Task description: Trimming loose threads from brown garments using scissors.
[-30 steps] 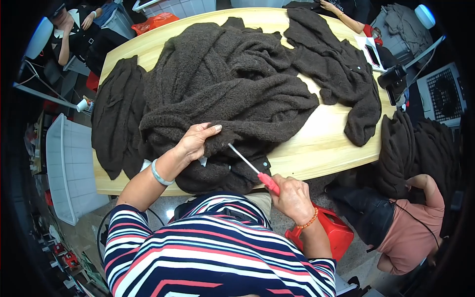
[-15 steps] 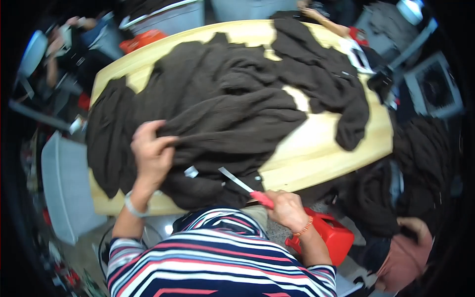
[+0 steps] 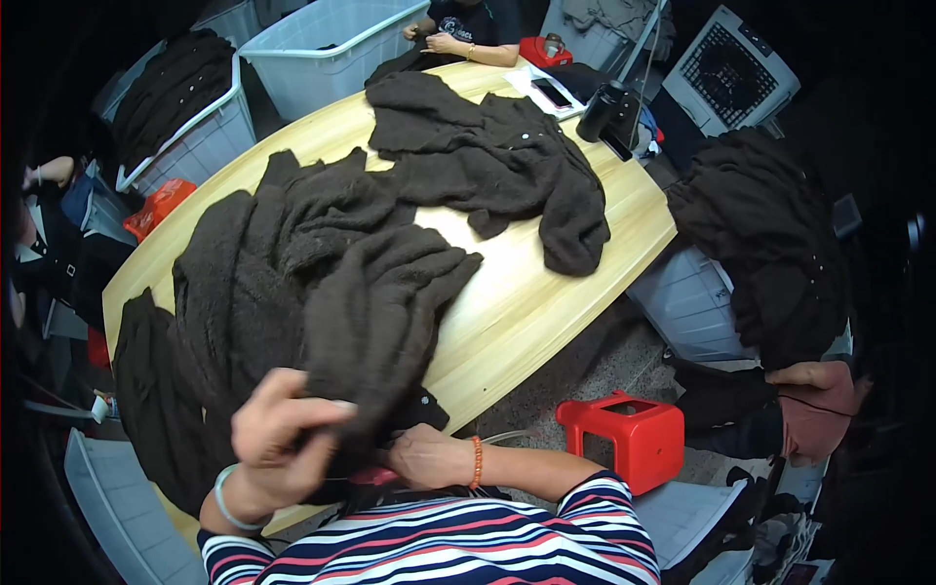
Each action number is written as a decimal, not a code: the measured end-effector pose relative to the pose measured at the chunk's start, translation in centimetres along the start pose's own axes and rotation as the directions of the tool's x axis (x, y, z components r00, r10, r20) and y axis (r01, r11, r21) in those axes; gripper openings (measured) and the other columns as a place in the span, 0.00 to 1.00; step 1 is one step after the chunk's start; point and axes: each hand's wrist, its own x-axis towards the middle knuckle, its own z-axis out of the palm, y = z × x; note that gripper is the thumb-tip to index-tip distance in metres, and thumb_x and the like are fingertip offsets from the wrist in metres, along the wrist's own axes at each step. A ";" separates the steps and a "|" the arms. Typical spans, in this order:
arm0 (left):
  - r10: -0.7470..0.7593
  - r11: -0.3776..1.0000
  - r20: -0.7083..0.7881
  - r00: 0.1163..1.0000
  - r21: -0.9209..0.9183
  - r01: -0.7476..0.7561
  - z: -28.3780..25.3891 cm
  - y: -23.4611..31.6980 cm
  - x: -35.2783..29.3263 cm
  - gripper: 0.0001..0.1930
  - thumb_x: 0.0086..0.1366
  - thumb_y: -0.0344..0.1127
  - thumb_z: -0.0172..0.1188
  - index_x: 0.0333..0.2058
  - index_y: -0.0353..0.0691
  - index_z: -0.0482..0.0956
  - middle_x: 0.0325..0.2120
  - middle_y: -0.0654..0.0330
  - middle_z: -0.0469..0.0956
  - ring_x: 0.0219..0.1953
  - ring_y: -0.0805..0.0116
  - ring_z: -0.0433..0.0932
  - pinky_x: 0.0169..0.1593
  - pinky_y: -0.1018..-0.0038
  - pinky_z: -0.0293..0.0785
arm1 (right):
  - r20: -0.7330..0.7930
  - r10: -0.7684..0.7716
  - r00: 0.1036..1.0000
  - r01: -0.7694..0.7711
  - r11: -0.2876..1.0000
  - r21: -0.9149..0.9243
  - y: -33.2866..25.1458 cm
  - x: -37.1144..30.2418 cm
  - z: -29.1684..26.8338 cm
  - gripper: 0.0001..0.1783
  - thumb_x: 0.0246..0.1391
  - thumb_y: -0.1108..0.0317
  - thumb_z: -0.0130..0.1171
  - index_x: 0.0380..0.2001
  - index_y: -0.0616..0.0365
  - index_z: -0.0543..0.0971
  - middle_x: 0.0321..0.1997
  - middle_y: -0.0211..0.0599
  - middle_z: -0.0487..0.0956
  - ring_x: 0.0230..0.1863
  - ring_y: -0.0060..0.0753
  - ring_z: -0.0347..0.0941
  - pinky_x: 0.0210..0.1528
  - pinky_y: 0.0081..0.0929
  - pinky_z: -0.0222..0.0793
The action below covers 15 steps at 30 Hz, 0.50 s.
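While I follow from afar, the left hand seems to pinch the dark knit garment at the near edge of the table, and the right hand is wrapped around a red handle by that edge. I judge this step as arranging the cloth; the next move calls for a firm pinch, the handle's hidden end kept clear.

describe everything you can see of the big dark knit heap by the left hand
The dark knit heap is very dark brown and looks fuzzy and woolly. It lies rumpled in thick, uneven folds on the pale wood table, which supports it. Its near part, slightly blurred, bunches up against the fingers of the left hand; how firmly they grip is unclear. The hands partly hide its near end, and whether it is one garment or several cannot be told.
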 end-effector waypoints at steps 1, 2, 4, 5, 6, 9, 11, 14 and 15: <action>0.029 0.991 0.035 0.999 -0.131 -0.025 1.4 0.2 1.2 0.18 0.44 0.16 0.63 0.36 0.37 0.84 0.30 0.52 0.75 0.27 0.64 0.76 0.29 0.76 0.69 | -0.193 -0.146 0.970 0.139 0.989 -0.046 0.5 1.1 -0.1 0.24 0.51 0.70 0.58 0.53 0.63 0.74 0.37 0.50 0.81 0.46 0.49 0.78 0.49 0.35 0.74; 0.065 0.964 0.069 0.996 -0.264 -0.044 2.8 0.4 2.3 0.19 0.43 0.16 0.64 0.38 0.37 0.85 0.30 0.52 0.75 0.27 0.64 0.76 0.29 0.77 0.69 | -0.528 -0.053 0.848 0.331 0.831 0.448 0.8 0.4 -0.2 0.24 0.56 0.70 0.56 0.57 0.61 0.73 0.50 0.47 0.78 0.56 0.42 0.74 0.59 0.33 0.68; 0.120 0.905 0.104 0.987 -0.421 -0.065 4.9 1.6 4.0 0.20 0.43 0.16 0.65 0.39 0.35 0.85 0.31 0.51 0.76 0.28 0.63 0.78 0.30 0.76 0.72 | -0.580 -0.002 0.814 0.403 0.721 0.564 4.6 -0.2 -0.1 0.26 0.57 0.64 0.61 0.58 0.60 0.72 0.61 0.41 0.73 0.62 0.30 0.66 0.64 0.34 0.61; 0.174 0.860 0.086 0.981 -0.498 -0.109 6.0 2.2 5.3 0.19 0.44 0.16 0.65 0.39 0.34 0.84 0.32 0.50 0.77 0.29 0.62 0.79 0.31 0.76 0.73 | -0.525 0.144 0.839 0.295 0.691 0.660 7.4 -1.4 0.4 0.29 0.60 0.64 0.57 0.63 0.59 0.67 0.64 0.43 0.70 0.64 0.34 0.66 0.66 0.34 0.61; 0.227 0.804 0.063 0.972 -0.575 -0.150 7.0 2.5 6.5 0.19 0.44 0.16 0.66 0.39 0.33 0.84 0.32 0.49 0.77 0.30 0.62 0.79 0.31 0.75 0.74 | -0.455 0.288 0.843 0.184 0.639 0.747 9.6 -3.6 0.6 0.31 0.63 0.64 0.54 0.68 0.58 0.62 0.67 0.44 0.68 0.65 0.38 0.66 0.67 0.34 0.61; 0.267 0.754 0.031 0.963 -0.630 -0.189 9.0 2.3 9.0 0.17 0.47 0.16 0.65 0.39 0.31 0.84 0.34 0.48 0.77 0.28 0.63 0.79 0.30 0.75 0.73 | -0.511 0.601 0.615 -0.055 0.679 0.732 10.4 -11.1 -5.6 0.18 0.62 0.66 0.56 0.54 0.59 0.77 0.53 0.41 0.80 0.49 0.36 0.78 0.53 0.31 0.75; 0.273 0.747 0.021 0.962 -0.635 -0.198 10.8 1.8 10.8 0.18 0.47 0.16 0.64 0.40 0.31 0.84 0.36 0.47 0.76 0.26 0.65 0.76 0.27 0.77 0.71 | -0.492 0.740 0.459 0.277 0.407 0.871 13.0 -14.4 -6.6 0.18 0.66 0.61 0.51 0.53 0.59 0.77 0.51 0.40 0.80 0.47 0.39 0.79 0.51 0.33 0.76; 0.276 0.731 -0.011 0.961 -0.646 -0.218 13.8 0.9 14.4 0.17 0.48 0.15 0.63 0.39 0.31 0.84 0.32 0.48 0.77 0.28 0.61 0.77 0.31 0.74 0.73 | -0.541 0.786 0.301 0.627 0.265 0.733 15.9 -18.9 -9.8 0.44 0.64 0.33 0.35 0.65 0.61 0.64 0.63 0.44 0.72 0.60 0.43 0.72 0.62 0.40 0.70; 0.255 0.735 -0.006 0.967 -0.648 -0.198 15.0 0.8 15.9 0.16 0.48 0.16 0.62 0.39 0.32 0.83 0.29 0.49 0.77 0.29 0.59 0.77 0.37 0.71 0.74 | -0.590 0.771 0.240 0.599 0.361 0.715 17.2 -19.9 -12.0 0.39 0.65 0.37 0.40 0.63 0.61 0.67 0.61 0.42 0.74 0.58 0.42 0.74 0.60 0.40 0.72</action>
